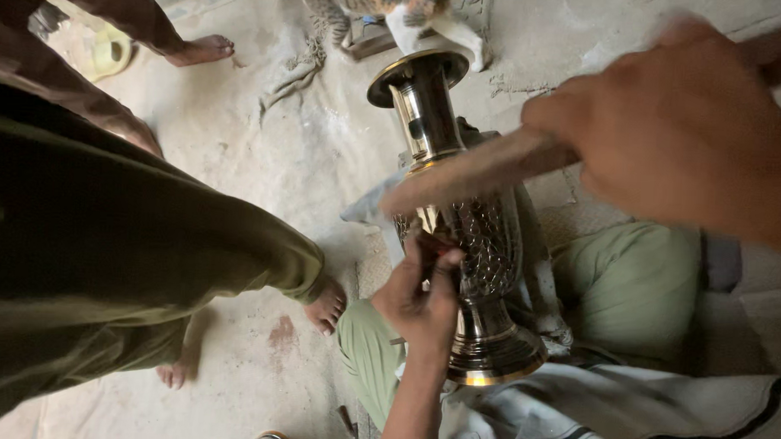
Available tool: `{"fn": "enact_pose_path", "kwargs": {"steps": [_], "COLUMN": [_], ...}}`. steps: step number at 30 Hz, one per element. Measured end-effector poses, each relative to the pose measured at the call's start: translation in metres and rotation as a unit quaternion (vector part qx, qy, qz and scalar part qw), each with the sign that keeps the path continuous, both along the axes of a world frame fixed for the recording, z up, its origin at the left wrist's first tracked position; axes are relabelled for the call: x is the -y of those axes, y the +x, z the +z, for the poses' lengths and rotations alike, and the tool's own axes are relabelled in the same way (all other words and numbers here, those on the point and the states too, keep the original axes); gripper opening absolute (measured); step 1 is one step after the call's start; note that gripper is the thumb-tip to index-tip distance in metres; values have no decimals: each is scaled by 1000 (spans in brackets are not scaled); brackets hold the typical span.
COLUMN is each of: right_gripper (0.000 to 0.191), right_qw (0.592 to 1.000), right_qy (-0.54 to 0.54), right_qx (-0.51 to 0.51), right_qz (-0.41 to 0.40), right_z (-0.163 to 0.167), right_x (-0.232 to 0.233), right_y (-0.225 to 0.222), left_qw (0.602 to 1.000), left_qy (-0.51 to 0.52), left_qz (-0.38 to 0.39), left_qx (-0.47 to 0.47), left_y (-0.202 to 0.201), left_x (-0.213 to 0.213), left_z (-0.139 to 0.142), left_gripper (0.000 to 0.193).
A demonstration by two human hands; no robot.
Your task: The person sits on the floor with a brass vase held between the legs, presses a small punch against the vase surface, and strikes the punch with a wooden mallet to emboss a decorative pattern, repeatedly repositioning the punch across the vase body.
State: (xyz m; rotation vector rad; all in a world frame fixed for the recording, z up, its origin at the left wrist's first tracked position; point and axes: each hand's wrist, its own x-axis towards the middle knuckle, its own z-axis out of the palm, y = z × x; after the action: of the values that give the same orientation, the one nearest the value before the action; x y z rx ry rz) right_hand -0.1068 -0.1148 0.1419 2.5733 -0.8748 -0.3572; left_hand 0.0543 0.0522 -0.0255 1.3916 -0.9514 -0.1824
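On the dusty floor (263, 154) at the far left, someone else sits close by, a leg in olive trousers (103, 261) stretched across the view and a bare foot (325, 305) resting just beside the worker's knee. Another bare foot (199, 48) shows near the top, next to a yellow sandal (111, 52).

Moving toward the middle, the worker's left hand (422, 300) comes up from below, its fingers (437, 263) pinched tightly together around a small dark tool whose tip presses against the side of the brass vase (459, 239). What exactly the tool is I cannot make out; it is mostly hidden inside the grip. The vase lies tilted across the worker's lap, its flared mouth (417, 73) pointing away toward the top and its polished foot (494, 357) nearest the body. The patterned belly of the vase sits immediately right of the pinched fingertips, touching the tool.

Further right, the right hand (679, 126) is raised above the vase and blurred, closed in a fist around a wooden stick (479, 171) that slants down to the left, its end hanging over the vase's neck, just above the left hand. Beneath it lie green trousers (630, 284) and a pale grey cloth (609, 409) draped over the lap. At the top edge, a cat (389, 7) stands just behind the vase's mouth.
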Motion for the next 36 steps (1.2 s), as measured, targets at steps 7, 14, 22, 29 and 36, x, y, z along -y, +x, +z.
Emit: {"fn": "enact_pose_path", "kwargs": {"steps": [7,14,22,29,36], "right_gripper": [51,58,51,47,22], "right_qw": [989,958,966,932,871], "right_qy": [86,189,171,227,291], "right_qx": [117,212,194,272,351], "right_qz": [0,23,-18,-75,-184], "right_z": [-1,13,-8,-53,-134], "right_x": [16,19,25,29,8], "right_y": [37,63,32,-26,-58], "left_qw": [991,998,998,988,923], "left_qy": [-23,-50,13,85,153], "left_qz": [-16,0,-57,-116,-327], "left_qx": [-128,-46,-18,57,133], "left_y": [15,16,27,37,68], "left_x": [7,11,19,24,49], "left_z": [-7,-9,3,17,46], "left_gripper": [50,49,36,42,64]}}
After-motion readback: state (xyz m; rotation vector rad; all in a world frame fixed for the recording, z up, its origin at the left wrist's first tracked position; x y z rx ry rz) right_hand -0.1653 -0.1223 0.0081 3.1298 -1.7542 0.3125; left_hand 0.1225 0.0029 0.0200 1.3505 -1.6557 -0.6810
